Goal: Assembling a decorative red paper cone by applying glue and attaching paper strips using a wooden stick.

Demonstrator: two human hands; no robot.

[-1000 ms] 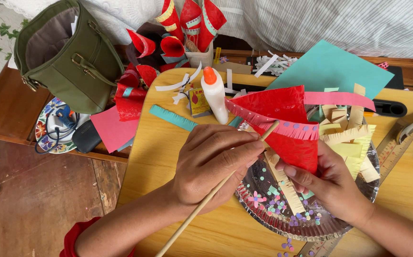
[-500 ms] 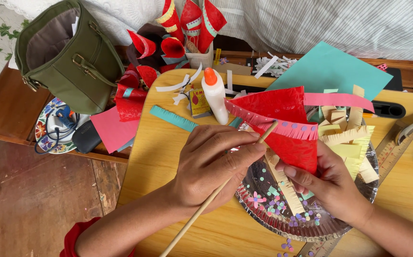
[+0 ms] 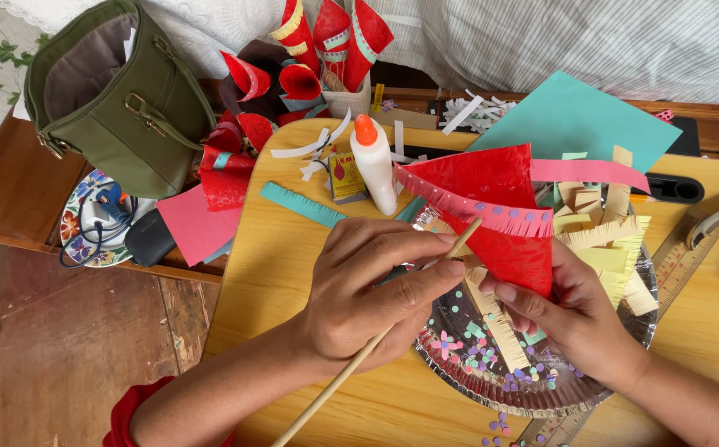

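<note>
1. At the far left I see an olive green bag (image 3: pixel 115 99) standing open on a low wooden bench (image 3: pixel 3 190), with a patterned plate (image 3: pixel 78 223) just below it.
2. Next come a pink paper sheet (image 3: pixel 194 223) and a teal fringed strip (image 3: pixel 301 204) lying on the yellow table (image 3: pixel 277 273).
3. My left hand (image 3: pixel 372 285) is closed around a thin wooden stick (image 3: pixel 351 364); fingers and thumb pinch it near the upper end, and its tip touches the red paper cone (image 3: pixel 500 215).
4. A white glue bottle (image 3: pixel 373 165) with an orange cap stands upright just behind that hand.
5. The cone, trimmed with a pink fringed band, is held above the foil plate (image 3: pixel 492 372), which holds paper confetti and strips.
6. My right hand (image 3: pixel 579 319) is partly closed, thumb and fingers gripping the cone's lower edge from beneath.
7. Further right lie cream fringed strips (image 3: pixel 604 236), a teal paper sheet (image 3: pixel 579 116) and a wooden ruler (image 3: pixel 687 257).
</note>
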